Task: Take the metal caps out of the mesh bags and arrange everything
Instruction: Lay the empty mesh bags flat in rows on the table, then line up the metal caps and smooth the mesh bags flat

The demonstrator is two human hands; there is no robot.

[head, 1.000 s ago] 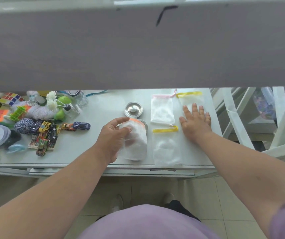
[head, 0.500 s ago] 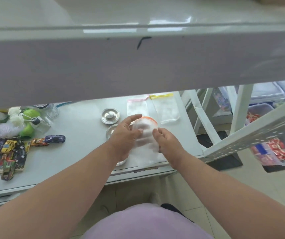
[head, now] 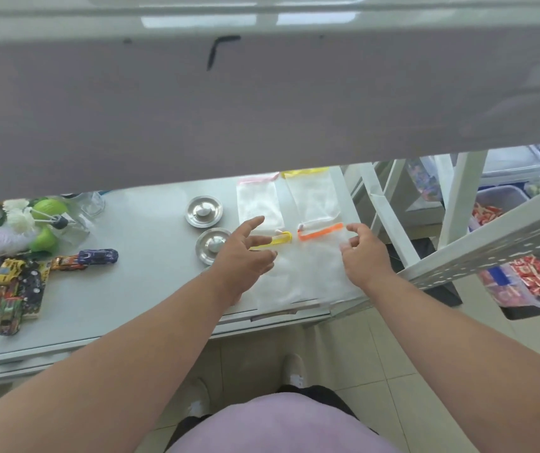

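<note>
Two round metal caps lie on the grey shelf (head: pixel 138 282), one (head: pixel 204 211) behind the other (head: pixel 212 246). Several flat white mesh bags lie to their right: a pink-topped one (head: pixel 259 204), a yellow-topped one (head: pixel 314 194), a near one with a yellow band (head: pixel 278 273) and a near one with an orange band (head: pixel 322 269). My left hand (head: pixel 244 256) hovers with fingers spread over the yellow-banded bag. My right hand (head: pixel 363 253) hovers with fingers apart at the right edge of the orange-banded bag. Neither hand holds anything.
Toy cars (head: pixel 17 279), green balls (head: pixel 46 207), white flowers and yarn crowd the shelf's left end. An upper shelf (head: pixel 262 103) overhangs the back. A white rack frame (head: pixel 458 256) and bins of red packets (head: pixel 530 279) stand to the right.
The orange-banded bag that both hands held has been laid flat at the near right. Both hands have let go and opened above the bags.
</note>
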